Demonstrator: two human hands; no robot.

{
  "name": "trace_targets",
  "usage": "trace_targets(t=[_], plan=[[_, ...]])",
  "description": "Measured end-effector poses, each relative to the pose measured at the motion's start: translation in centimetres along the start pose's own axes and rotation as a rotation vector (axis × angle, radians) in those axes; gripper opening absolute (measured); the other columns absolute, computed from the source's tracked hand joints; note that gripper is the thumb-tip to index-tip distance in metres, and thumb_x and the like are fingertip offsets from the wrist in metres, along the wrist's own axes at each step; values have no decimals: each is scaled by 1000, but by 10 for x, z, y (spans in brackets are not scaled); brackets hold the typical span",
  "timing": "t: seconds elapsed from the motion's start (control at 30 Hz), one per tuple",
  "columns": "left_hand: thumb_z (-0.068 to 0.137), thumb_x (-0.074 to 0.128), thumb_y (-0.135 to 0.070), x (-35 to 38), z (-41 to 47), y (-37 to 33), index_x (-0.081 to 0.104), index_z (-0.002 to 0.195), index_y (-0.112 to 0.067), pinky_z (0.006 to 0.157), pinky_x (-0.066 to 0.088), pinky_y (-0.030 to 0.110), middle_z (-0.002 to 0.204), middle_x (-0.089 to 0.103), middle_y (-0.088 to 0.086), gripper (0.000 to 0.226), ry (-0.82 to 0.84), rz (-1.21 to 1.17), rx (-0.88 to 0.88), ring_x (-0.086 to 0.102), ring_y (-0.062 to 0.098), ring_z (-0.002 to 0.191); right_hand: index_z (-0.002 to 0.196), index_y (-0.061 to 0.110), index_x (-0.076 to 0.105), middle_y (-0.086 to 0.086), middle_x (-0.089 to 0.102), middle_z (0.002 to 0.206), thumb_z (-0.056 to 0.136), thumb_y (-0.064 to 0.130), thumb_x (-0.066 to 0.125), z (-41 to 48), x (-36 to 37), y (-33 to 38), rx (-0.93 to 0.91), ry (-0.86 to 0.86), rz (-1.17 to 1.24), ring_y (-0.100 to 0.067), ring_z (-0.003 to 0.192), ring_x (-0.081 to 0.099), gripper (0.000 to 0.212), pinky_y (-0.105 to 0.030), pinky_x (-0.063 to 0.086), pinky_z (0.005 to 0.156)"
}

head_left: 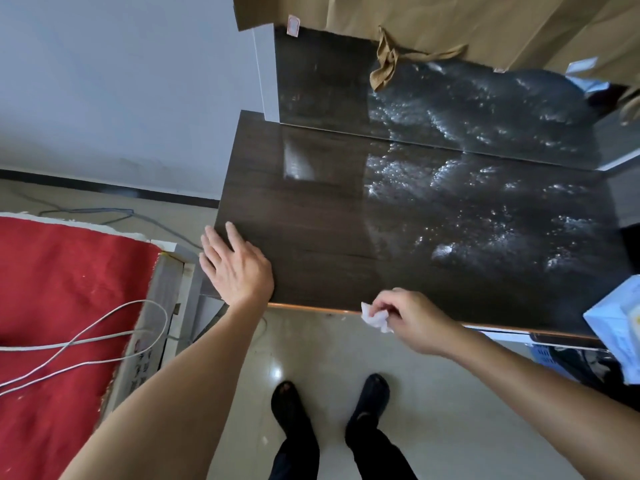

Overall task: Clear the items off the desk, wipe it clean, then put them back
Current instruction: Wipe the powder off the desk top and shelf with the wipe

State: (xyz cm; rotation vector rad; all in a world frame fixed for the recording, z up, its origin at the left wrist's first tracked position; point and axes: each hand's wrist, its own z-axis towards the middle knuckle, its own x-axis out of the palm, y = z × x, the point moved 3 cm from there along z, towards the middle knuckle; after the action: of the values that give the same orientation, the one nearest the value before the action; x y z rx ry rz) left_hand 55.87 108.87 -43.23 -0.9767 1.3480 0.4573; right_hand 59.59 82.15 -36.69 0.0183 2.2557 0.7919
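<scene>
The dark glossy desk (329, 216) fills the middle of the view, its right half streaked with wet smears (485, 209). My left hand (235, 268) lies flat with straight fingers on the desk's near left corner. My right hand (412, 318) pinches a crumpled white tissue (375, 317) at the desk's front edge, just over the rim. No items stand on the visible desk top.
A brown paper bag (450, 26) with cord handles leans at the back of the desk. A blue-and-white box (620, 323) sits at the right edge. On the left lies a red cloth (59, 306) with white cables (86, 337). My feet stand on the pale tiled floor (311, 344).
</scene>
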Motion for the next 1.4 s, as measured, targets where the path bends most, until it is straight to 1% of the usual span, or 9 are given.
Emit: trace_targets(t=[0.2, 0.4, 0.57, 0.7, 0.93, 1.07, 1.13, 1.3, 1.4], plan=[[91, 47, -20, 16, -51, -59, 48, 135, -12, 117, 14, 46, 151, 32, 16, 44, 63, -34, 210, 22, 33, 142, 96, 12, 70, -8, 69, 97, 84, -1, 50, 102, -111, -4, -32, -498, 22, -24, 89, 61, 27, -22, 40, 71], [92, 40, -22, 31, -59, -66, 47, 134, -10, 118, 15, 49, 151, 32, 18, 44, -28, 32, 168, 22, 34, 142, 104, 10, 68, -18, 63, 108, 86, 5, 49, 196, -169, 7, -154, -669, -269, -37, 99, 57, 27, -35, 45, 82], [91, 38, -24, 31, -60, -68, 49, 133, -10, 118, 16, 48, 150, 34, 17, 45, -69, 59, 159, 23, 33, 143, 99, -3, 65, -25, 60, 101, 85, -1, 51, 236, -156, -4, -328, -631, -556, -42, 96, 55, 20, -45, 47, 76], [91, 36, -25, 31, -60, -69, 52, 131, -11, 117, 17, 47, 150, 36, 16, 45, -95, 46, 152, 24, 32, 142, 92, -3, 67, -25, 58, 96, 86, 2, 52, 236, -149, -9, -244, -563, -524, -40, 93, 53, 16, -42, 45, 73], [92, 32, -27, 26, -60, -72, 52, 132, -9, 117, 16, 48, 150, 36, 16, 48, -91, 55, 139, 23, 32, 143, 72, 17, 71, -3, 57, 81, 82, 6, 56, 127, -114, -30, -416, 46, -253, -22, 72, 56, 21, -31, 43, 67], [93, 35, -26, 27, -61, -71, 52, 132, -10, 117, 17, 48, 149, 37, 17, 46, -107, 72, 143, 24, 33, 142, 83, 16, 72, -16, 60, 84, 82, 13, 54, 197, -159, -9, -360, -375, -248, -36, 78, 58, 19, -36, 45, 68], [93, 35, -26, 28, -61, -70, 52, 132, -10, 117, 17, 47, 149, 37, 16, 45, -112, 75, 148, 25, 33, 142, 92, 12, 72, -22, 64, 94, 86, 14, 51, 231, -166, -2, -267, -447, -293, -40, 89, 58, 21, -38, 44, 75], [93, 35, -25, 28, -59, -71, 51, 132, -11, 117, 17, 48, 149, 37, 16, 44, -106, 82, 150, 25, 33, 142, 80, 9, 68, -15, 56, 88, 80, 5, 56, 177, -104, -13, -429, -369, -362, -34, 82, 53, 12, -36, 44, 63], [93, 32, -26, 27, -60, -73, 52, 132, -10, 116, 19, 49, 149, 37, 17, 46, -104, 83, 143, 25, 34, 142, 72, 13, 65, -2, 51, 79, 78, 8, 47, 96, -64, -33, -620, -100, -288, -23, 77, 50, 21, -38, 48, 57]])
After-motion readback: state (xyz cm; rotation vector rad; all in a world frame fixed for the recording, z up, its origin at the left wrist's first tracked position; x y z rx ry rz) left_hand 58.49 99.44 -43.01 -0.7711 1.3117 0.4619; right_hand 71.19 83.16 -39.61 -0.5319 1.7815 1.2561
